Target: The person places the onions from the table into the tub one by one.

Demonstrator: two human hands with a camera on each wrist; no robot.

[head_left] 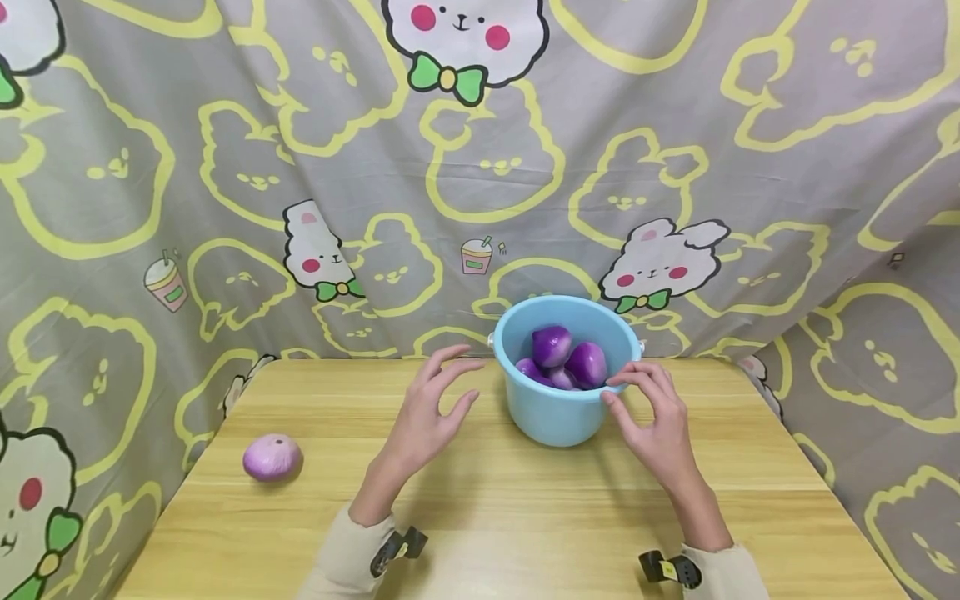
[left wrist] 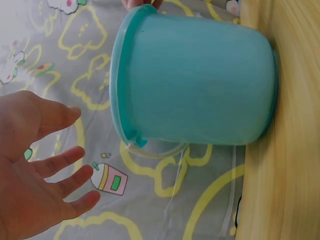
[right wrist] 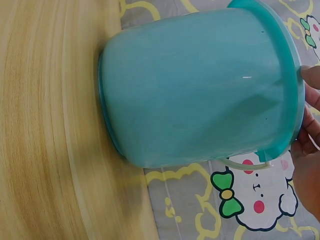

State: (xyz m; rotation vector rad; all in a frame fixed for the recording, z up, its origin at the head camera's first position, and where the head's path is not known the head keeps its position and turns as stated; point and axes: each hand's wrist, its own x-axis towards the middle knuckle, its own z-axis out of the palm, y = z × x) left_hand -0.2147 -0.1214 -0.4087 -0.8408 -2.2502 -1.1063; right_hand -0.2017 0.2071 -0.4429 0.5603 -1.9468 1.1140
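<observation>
A light blue bucket point(head_left: 557, 417) stands upright near the table's back edge in the head view. Several purple onions point(head_left: 586, 364) lie inside it. My right hand point(head_left: 654, 417) is at the bucket's right front rim, thumb outside and fingertips over the edge, pinching it; the right wrist view shows these fingers point(right wrist: 311, 125) against the rim too. Left of the bucket, my left hand point(head_left: 429, 412) is held in the air, fingers spread and loosely bent, with nothing in it. One paler purple onion point(head_left: 272, 457) lies on the table, to the left of my left hand.
The wooden table point(head_left: 510, 533) runs up to a grey curtain point(head_left: 390, 175) with yellow cartoon outlines, which hangs behind it and at both sides. A pale bucket handle point(left wrist: 162, 152) hangs down behind the bucket in the left wrist view.
</observation>
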